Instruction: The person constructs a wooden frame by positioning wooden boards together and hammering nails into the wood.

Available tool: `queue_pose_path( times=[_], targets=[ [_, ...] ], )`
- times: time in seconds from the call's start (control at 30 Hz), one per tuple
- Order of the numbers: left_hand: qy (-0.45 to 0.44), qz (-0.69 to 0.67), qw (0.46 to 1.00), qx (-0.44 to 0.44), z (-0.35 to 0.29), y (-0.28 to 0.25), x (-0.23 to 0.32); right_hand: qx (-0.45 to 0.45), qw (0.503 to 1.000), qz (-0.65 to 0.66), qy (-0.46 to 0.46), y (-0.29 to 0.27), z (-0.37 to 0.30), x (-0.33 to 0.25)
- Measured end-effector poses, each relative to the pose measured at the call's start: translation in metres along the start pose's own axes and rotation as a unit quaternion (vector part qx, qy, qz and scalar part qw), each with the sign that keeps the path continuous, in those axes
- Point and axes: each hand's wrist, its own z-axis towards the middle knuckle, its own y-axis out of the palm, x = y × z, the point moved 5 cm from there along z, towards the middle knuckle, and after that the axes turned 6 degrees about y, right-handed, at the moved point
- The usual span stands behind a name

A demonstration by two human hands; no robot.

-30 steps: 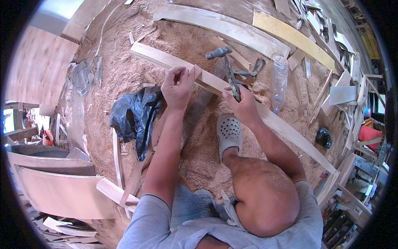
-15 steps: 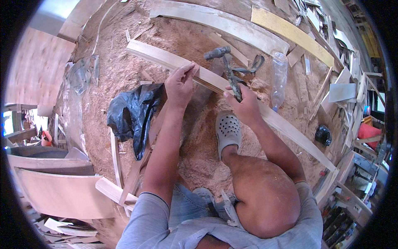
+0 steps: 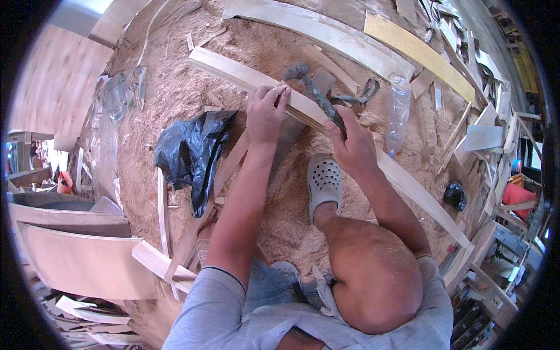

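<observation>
Across the sawdust floor (image 3: 143, 46), a long wooden beam (image 3: 224, 69) is running diagonally from upper left to lower right, passing under the person's 2 hands. Its upper left end is pointing into bare sawdust, leaving open room there, and its near edge is facing another loose patch around 1 grey clog (image 3: 325, 182). At the beam, the left hand (image 3: 265, 119) is pinching thumb and fingertips together against the wood; whether something thin is sitting between them, I cannot tell. The right hand (image 3: 354, 149) is wrapping its fingers around the handle of a hammer (image 3: 318, 98), whose head is hanging just beyond the left fingertips. On the far side, a dark strap (image 3: 367, 92) and a clear plastic bottle (image 3: 398, 119) are lying near the right hand, while a pale curved board (image 3: 326, 39) and a yellow board (image 3: 420, 55) are closing off the space beyond. Left of the left forearm, a crumpled black plastic bag (image 3: 192, 151) is taking up the near floor, and a small black bundle (image 3: 454, 196) is resting off to the right. Compared with 0.5 seconds ago, the hammer is slanting more to the left, its head sitting nearer the left fingertips, while the left hand is keeping its pinch at nearly the same spot on the beam.
</observation>
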Motion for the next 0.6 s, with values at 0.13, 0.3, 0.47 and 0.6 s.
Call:
queue_pose_path(
  times=[0.13,0.3,0.47,0.6],
  targets=[
    [-0.004,-0.016,1.000,0.001,-0.001,0.002,0.002,0.048,0.995,-0.057,-0.071,0.009,-0.002,0.010],
    [-0.014,-0.016,1.000,-0.010,-0.001,0.001,-0.002,0.053,0.994,-0.051,-0.083,-0.002,-0.001,-0.007],
    [-0.010,-0.015,1.000,-0.009,0.000,0.002,-0.001,0.028,0.992,-0.102,-0.071,0.004,-0.001,0.005],
    [0.006,-0.003,1.000,-0.010,-0.001,0.000,-0.001,-0.004,0.992,-0.119,-0.043,-0.002,0.001,0.001]
  ],
)
